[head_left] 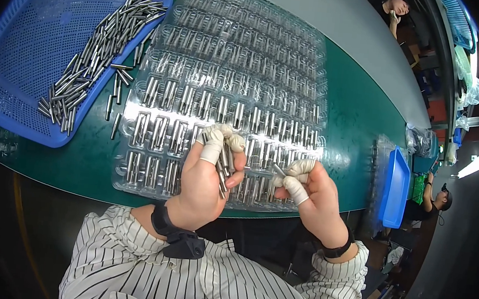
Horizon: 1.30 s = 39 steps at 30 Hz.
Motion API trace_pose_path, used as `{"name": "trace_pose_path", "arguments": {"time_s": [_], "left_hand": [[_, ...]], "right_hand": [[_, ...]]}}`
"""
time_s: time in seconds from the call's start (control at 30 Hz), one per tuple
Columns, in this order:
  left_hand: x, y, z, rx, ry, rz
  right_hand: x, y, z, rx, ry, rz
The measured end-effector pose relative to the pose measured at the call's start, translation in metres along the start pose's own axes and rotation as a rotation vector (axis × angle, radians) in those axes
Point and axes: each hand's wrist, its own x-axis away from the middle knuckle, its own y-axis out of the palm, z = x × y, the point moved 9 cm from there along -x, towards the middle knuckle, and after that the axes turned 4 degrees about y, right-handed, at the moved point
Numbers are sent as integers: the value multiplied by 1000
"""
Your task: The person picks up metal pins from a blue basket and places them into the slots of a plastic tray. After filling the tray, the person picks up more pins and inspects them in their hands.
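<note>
My left hand (208, 175) grips a bundle of metal pins (224, 168), my right hand (308, 188) pinches a single pin (279, 170), both over the clear blister tray (228, 85) on the green bench (358, 115), loose pins (117, 94) and blue basket (36, 43) beyond at left.

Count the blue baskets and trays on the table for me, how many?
2: a big blue mesh basket of metal pins at the far left, and a small blue tray at the table's right edge. More may be hidden outside the view.
</note>
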Motion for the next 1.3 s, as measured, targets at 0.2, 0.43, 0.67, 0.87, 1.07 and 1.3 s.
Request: {"name": "trace_pose_path", "arguments": {"time_s": [0.2,0.43,0.67,0.87,1.07,1.3], "left_hand": [[1,12,-3,-64,18,17],[-1,19,-16,-68,5,-33],[-8,3,-9,7,-26,15],[-10,-16,-2,53,2,14],[-5,-25,-4,13,-18,48],[6,-20,4,42,-55,37]], "right_hand": [[-33,-90,-55,883,-386,427],[-96,-110,-26,1188,-354,430],[-94,-66,-40,1293,-510,433],[-34,40,-10,538,-66,-231],[-23,84,7,474,-19,-307],[-16,85,10,373,4,-220]]}}
